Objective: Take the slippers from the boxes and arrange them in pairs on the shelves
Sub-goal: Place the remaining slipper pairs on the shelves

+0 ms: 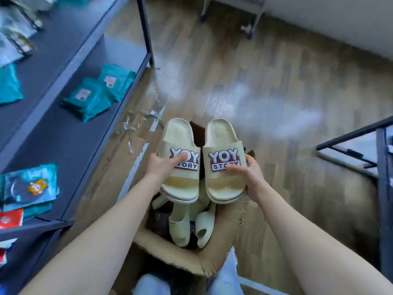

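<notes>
Two slippers up, side by side over box (221,254) — your left hand (158,167) grips left slipper (180,145), thumb across strap; your right hand (247,175) grips right slipper (223,137). More slippers (180,228) lie in box. Shelf (70,135) at left — teal packets (100,90) on it.

pale wood-plank floor (265,81) with soft glare patches; white wall (340,18) at top right; light grey metal frame legs (204,8) beside it; dark blue metal shelving unit (144,28) at left

Shelf rail (70,66) left, metal frame (353,135) right flank box (170,265); floor (265,86) between passable.
</notes>
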